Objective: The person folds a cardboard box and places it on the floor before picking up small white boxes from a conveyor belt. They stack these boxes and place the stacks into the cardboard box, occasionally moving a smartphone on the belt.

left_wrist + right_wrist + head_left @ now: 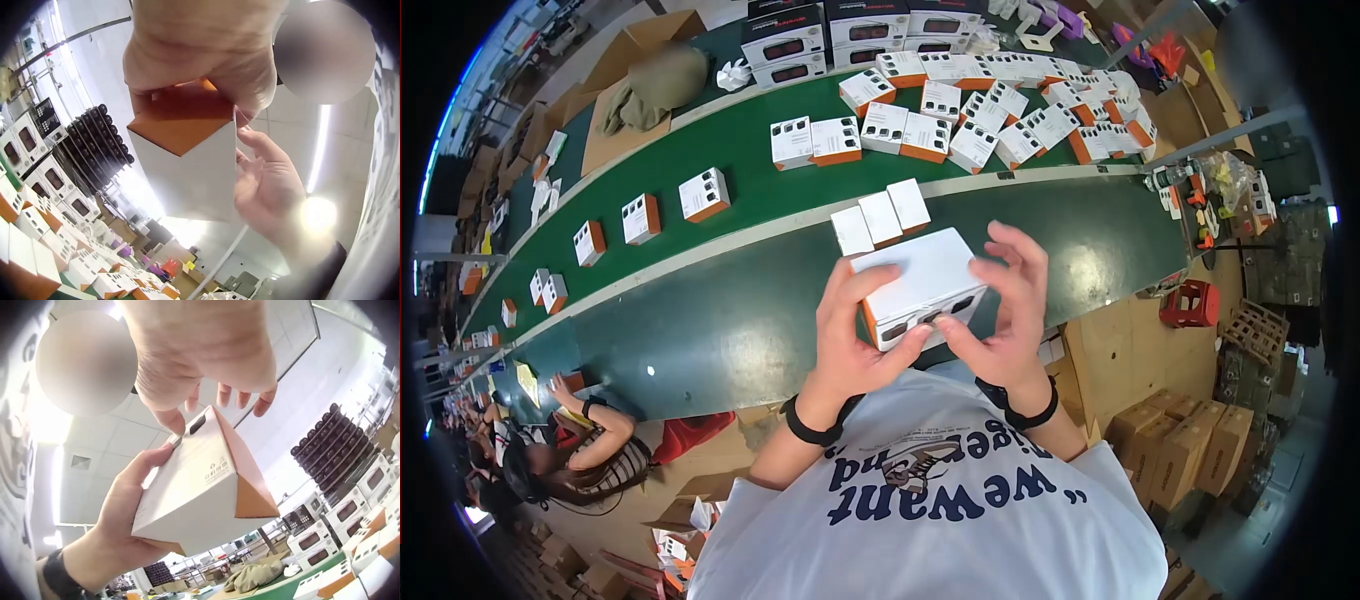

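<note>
A white carton box with orange ends (925, 270) is held up over the near bench, dark product pictures on the face toward the person. My left hand (855, 325) grips it, fingers on top and thumb on that printed face. In the left wrist view, an orange end (187, 125) shows beneath the left palm. At the box's other end is my right hand (1010, 310); its thumb touches the near edge while the fingers stand off, spread. The right wrist view shows that thumb (170, 420) beside a dark printed picture. Just beyond lie three smaller white boxes (853, 231).
A green belt (750, 215) runs behind the bench (730, 310), carrying spaced cartons (703, 194) on the left and many crowded cartons (975, 145) on the right. Larger boxes (783, 40) are stacked at the back. Another person (590, 450) works at the left; a red stool (1190, 303) stands right.
</note>
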`<state>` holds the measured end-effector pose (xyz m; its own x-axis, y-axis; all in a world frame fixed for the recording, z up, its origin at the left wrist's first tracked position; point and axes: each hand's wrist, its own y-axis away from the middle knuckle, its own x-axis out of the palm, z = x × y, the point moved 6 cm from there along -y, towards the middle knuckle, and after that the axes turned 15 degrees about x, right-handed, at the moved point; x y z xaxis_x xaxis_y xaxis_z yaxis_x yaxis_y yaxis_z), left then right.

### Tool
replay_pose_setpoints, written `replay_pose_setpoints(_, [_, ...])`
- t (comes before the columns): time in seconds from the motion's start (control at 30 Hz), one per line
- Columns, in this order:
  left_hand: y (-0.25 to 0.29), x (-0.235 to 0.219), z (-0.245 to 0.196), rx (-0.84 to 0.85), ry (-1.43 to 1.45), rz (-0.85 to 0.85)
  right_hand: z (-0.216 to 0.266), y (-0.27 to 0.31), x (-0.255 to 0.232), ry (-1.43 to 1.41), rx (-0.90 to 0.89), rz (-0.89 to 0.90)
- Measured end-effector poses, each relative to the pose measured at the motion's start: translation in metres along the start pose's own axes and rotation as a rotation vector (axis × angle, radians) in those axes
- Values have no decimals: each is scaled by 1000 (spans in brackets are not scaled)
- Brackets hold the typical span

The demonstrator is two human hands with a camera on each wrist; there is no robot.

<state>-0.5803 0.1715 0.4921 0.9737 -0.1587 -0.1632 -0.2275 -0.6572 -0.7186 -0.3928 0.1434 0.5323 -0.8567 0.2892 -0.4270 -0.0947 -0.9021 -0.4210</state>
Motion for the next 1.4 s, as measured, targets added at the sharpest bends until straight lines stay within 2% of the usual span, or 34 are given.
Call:
replay_pose_setpoints(0.07, [7, -6, -14, 33, -49, -75, 14, 7, -1, 3, -24, 0])
replay_pose_setpoints(0.27, [10, -21, -49, 99, -152, -8, 46, 23, 6, 0, -55, 66])
replay_pose_setpoints(0.7, [8, -40, -85, 184, -284, -1, 76, 34, 5, -33, -144, 36])
replay_pose_setpoints(0.9, [12, -41, -76, -36, -55, -27, 87, 24, 5, -12, -93, 53])
replay_pose_setpoints(1.0, [12, -41, -75, -231, 220, -135, 94, 18, 10, -44, -19, 79])
replay_pose_setpoints(1.1, [12, -38, -71, -262, 296, -130, 88, 17, 15, -106, 70, 121])
replay_pose_setpoints(1.17, [11, -40, -67, -238, 256, -107, 84, 17, 18, -107, 116, 171])
replay_pose_setpoints(1.2, [1, -51, -73, -238, 237, -95, 99, 8, 21, -82, 84, 183])
replay_pose_setpoints(1.27, [8, -49, -61, -245, 196, -76, 86, 9, 27, -37, -2, 199])
replay_pose_setpoints(1.37, [16, -57, -38, -302, 33, 16, 59, 9, 43, -62, 74, 318])
replay_pose_setpoints(1.4, [20, -62, -27, -328, -37, 62, 39, 7, 49, -32, 169, 309])
